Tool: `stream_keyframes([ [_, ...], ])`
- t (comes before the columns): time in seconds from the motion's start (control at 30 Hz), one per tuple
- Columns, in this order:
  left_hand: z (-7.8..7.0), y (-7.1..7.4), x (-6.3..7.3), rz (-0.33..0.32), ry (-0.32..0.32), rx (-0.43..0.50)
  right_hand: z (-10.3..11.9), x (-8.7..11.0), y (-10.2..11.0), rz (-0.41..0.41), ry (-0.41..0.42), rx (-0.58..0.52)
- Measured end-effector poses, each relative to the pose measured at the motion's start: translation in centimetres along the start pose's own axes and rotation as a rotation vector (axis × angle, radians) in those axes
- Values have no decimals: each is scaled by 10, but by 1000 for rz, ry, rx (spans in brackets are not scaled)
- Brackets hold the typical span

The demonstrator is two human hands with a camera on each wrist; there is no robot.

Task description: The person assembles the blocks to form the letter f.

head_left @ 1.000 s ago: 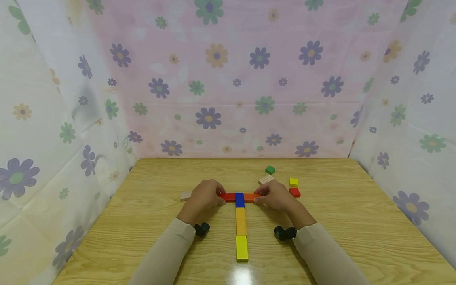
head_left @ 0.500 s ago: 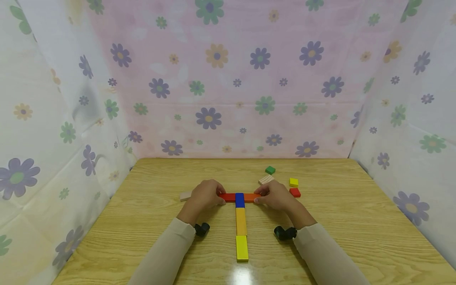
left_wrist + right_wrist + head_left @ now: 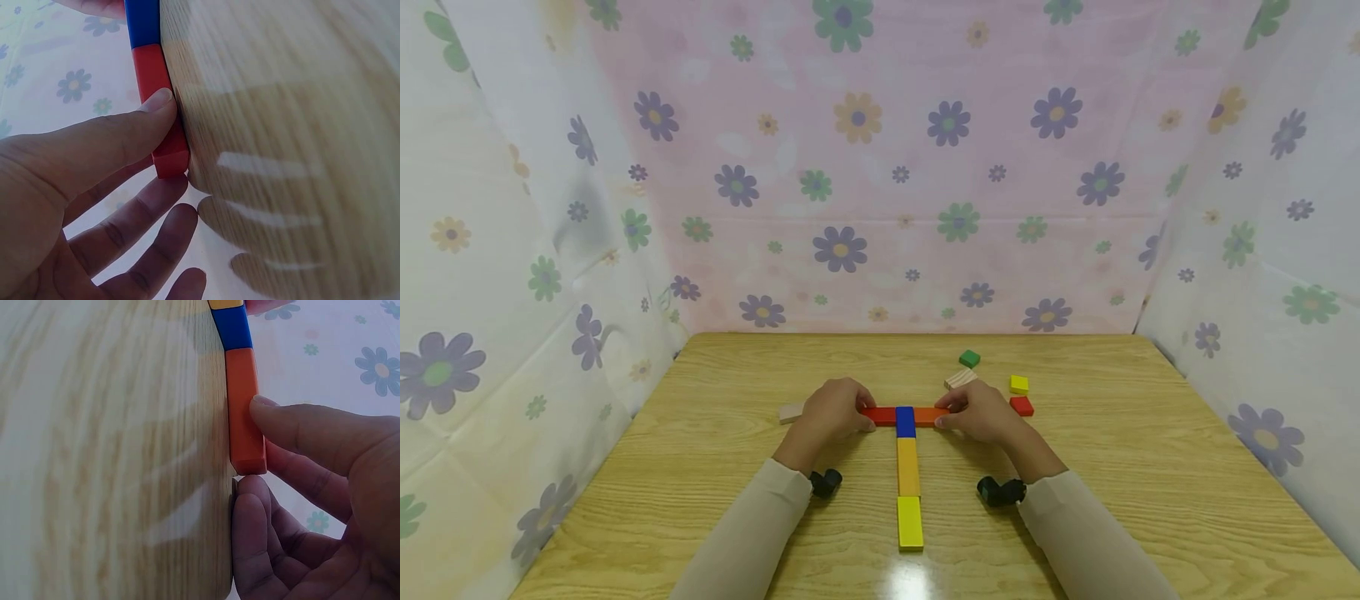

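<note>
While both hands pinch at once, the step in hand seems to be squaring two bars against the blue block (image 3: 906, 422). On its left, the left hand (image 3: 837, 412) pinches the red bar (image 3: 152, 69) between the thumb and a finger behind, the other fingers loosely spread; on its right, the right hand (image 3: 985, 412) pinches the orange bar (image 3: 242, 381) likewise, its remaining fingers bent near the bar's end. Both bars touch the blue block; in line on its near side lie the amber block (image 3: 907, 467), then the yellow block (image 3: 910, 523). A next move would call for easing both pinches evenly, so neither bar drags away from the blue block. In the head view the hands cover the bars' outer ends, and the pale block (image 3: 791, 413), well left of the blue block, is partly hidden. How firmly the fingers press, I cannot tell.
</note>
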State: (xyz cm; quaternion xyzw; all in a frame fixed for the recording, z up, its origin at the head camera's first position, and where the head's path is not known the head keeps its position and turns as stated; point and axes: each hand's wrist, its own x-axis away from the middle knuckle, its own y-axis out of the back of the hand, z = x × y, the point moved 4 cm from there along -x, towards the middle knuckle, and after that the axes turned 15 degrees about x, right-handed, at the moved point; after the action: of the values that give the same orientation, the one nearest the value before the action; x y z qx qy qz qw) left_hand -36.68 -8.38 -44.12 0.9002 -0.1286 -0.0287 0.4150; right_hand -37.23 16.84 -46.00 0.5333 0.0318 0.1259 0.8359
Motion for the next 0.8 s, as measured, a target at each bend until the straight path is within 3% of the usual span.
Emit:
stream_keyframes([
  [0.8,2,0,-1,2,-7,20,-1,0,8,-2,-7,-8],
])
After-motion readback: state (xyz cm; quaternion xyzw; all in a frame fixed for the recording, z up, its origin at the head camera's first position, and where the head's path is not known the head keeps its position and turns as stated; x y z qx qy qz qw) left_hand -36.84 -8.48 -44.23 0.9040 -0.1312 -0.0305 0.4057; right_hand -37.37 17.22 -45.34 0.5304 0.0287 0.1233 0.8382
